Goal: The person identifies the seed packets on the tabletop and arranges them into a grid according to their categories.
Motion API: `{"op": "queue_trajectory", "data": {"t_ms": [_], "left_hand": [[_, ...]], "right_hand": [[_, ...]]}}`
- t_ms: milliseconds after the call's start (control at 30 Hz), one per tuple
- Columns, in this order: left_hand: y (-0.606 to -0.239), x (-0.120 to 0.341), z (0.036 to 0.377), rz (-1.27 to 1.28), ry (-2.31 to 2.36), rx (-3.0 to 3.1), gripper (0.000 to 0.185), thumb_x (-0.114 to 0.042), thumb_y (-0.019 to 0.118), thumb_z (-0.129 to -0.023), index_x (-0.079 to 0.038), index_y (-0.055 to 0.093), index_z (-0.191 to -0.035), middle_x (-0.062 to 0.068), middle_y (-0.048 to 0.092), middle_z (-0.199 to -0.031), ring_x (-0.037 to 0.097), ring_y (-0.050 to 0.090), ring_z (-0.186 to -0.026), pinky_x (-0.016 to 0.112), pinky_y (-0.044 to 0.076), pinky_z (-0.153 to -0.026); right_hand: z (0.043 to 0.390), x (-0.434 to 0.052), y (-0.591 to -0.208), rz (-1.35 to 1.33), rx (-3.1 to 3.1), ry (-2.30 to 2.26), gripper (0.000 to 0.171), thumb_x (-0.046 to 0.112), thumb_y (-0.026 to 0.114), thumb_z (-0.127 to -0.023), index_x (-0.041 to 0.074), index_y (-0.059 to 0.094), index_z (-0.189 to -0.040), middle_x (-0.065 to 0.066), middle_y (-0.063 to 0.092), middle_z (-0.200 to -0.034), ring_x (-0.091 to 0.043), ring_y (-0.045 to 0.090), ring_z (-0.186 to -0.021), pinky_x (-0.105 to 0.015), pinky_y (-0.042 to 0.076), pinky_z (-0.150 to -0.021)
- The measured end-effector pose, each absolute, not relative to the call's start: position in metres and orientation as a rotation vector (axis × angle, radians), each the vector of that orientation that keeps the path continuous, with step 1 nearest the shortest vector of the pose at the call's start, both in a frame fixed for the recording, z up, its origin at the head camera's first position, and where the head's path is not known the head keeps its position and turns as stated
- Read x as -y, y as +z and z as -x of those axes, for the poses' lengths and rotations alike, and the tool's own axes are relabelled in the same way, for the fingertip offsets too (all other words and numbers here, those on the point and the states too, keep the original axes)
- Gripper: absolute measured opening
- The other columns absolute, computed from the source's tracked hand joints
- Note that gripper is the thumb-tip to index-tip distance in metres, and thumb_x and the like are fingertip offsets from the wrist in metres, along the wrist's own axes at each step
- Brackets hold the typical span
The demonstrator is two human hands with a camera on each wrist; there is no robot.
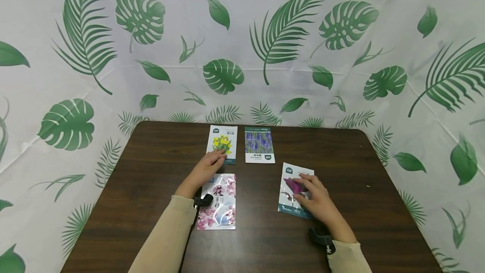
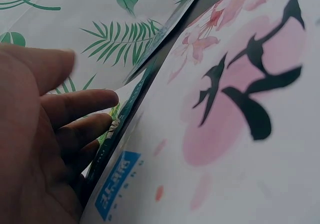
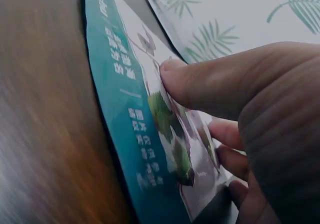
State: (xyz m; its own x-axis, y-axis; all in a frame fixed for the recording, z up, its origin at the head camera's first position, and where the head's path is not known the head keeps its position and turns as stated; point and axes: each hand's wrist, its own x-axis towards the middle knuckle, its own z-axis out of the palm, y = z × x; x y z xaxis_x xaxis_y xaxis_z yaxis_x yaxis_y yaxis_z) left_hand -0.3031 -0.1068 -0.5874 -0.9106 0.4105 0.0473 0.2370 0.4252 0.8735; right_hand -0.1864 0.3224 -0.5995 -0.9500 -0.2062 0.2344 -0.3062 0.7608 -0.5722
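Several flower seed packets lie on the brown table. My left hand [image 1: 206, 167] reaches over the top of a pink-blossom packet [image 1: 223, 210], its fingertips at the lower part of a yellow-flower seed packet [image 1: 232, 138]. In the left wrist view, the fingers [image 2: 90, 101] are extended and loosely spread. My right hand [image 1: 316, 197] holds a white and teal seed packet [image 1: 286, 180] with a purple flower, set at a slant on the right. Its thumb [image 3: 200, 81] presses the front while the other fingers curl at the far side; their tips are partly hidden.
A purple-flower packet [image 1: 259, 142] lies upside down at the back, right of the yellow-flower one. The dark wood table [image 1: 151, 159] ends at a leaf-printed white cloth [image 1: 242, 45] behind and at the sides. Both wrists wear black straps [image 1: 323, 239].
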Motion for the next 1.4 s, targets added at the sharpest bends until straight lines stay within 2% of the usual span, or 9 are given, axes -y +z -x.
{"op": "queue_trajectory", "data": {"t_ms": [200,433,567,700,867,1100,1233,1400], "left_hand": [[-0.589,0.107,0.304,-0.550,1.454,-2.509,0.044,-0.017,0.058,-0.111,-0.007,0.063,-0.153,0.006,0.038,-0.178,0.037,0.021,-0.170,0.068,0.020,-0.134],[-0.588,0.107,0.304,-0.541,1.440,-2.502,0.045,-0.018,0.060,-0.110,-0.009,0.062,-0.154,0.002,0.038,-0.178,0.034,0.020,-0.171,0.066,0.020,-0.135],[-0.588,0.108,0.304,-0.549,1.425,-2.524,0.043,-0.019,0.059,-0.112,-0.009,0.063,-0.153,0.003,0.039,-0.178,0.034,0.021,-0.170,0.065,0.021,-0.135],[-0.588,0.108,0.303,-0.558,1.426,-2.534,0.042,-0.019,0.058,-0.113,-0.008,0.064,-0.153,0.005,0.039,-0.177,0.037,0.022,-0.169,0.067,0.022,-0.134],[-0.588,0.107,0.304,-0.522,1.473,-2.501,0.041,-0.021,0.058,-0.113,-0.008,0.064,-0.152,0.005,0.040,-0.177,0.036,0.022,-0.170,0.067,0.021,-0.135],[-0.586,0.106,0.304,-0.474,1.592,-2.453,0.038,-0.021,0.060,-0.113,-0.007,0.067,-0.148,0.008,0.045,-0.174,0.038,0.027,-0.168,0.067,0.025,-0.133],[-0.586,0.109,0.304,-0.416,1.663,-2.394,0.037,-0.021,0.061,-0.113,-0.008,0.069,-0.146,0.006,0.048,-0.172,0.036,0.028,-0.168,0.067,0.023,-0.134],[-0.589,0.114,0.305,-0.366,1.804,-2.296,0.037,-0.023,0.061,-0.113,-0.007,0.070,-0.145,0.004,0.052,-0.170,0.035,0.029,-0.168,0.063,0.023,-0.135]], "right_hand": [[0.186,-0.306,-0.600,-0.436,2.829,1.025,0.044,0.020,0.091,-0.091,0.017,0.070,-0.129,-0.015,0.059,-0.155,-0.042,0.052,-0.145,-0.071,0.044,-0.118],[0.184,-0.287,-0.599,-0.506,2.791,1.061,0.039,0.018,0.091,-0.091,0.018,0.071,-0.124,-0.014,0.060,-0.156,-0.044,0.052,-0.148,-0.071,0.042,-0.120],[0.183,-0.274,-0.602,-0.537,2.747,1.044,0.038,0.017,0.092,-0.090,0.017,0.074,-0.123,-0.018,0.059,-0.157,-0.049,0.045,-0.154,-0.075,0.037,-0.122],[0.179,-0.266,-0.601,-0.565,2.750,1.006,0.039,0.019,0.091,-0.090,0.019,0.077,-0.127,-0.020,0.056,-0.156,-0.050,0.043,-0.151,-0.076,0.040,-0.118],[0.176,-0.264,-0.596,-0.647,2.792,0.979,0.050,0.019,0.091,-0.091,0.023,0.075,-0.139,-0.016,0.055,-0.155,-0.041,0.050,-0.143,-0.071,0.047,-0.113],[0.172,-0.258,-0.597,-0.825,2.788,0.987,0.056,0.025,0.090,-0.092,0.027,0.071,-0.145,-0.015,0.054,-0.160,-0.044,0.048,-0.149,-0.077,0.039,-0.114],[0.170,-0.254,-0.597,-0.853,2.777,1.001,0.058,0.023,0.092,-0.090,0.026,0.071,-0.144,-0.015,0.055,-0.159,-0.045,0.048,-0.150,-0.077,0.038,-0.113],[0.169,-0.251,-0.593,-0.826,2.808,1.007,0.063,0.024,0.093,-0.088,0.028,0.070,-0.147,-0.018,0.050,-0.165,-0.047,0.041,-0.155,-0.078,0.033,-0.116]]}}
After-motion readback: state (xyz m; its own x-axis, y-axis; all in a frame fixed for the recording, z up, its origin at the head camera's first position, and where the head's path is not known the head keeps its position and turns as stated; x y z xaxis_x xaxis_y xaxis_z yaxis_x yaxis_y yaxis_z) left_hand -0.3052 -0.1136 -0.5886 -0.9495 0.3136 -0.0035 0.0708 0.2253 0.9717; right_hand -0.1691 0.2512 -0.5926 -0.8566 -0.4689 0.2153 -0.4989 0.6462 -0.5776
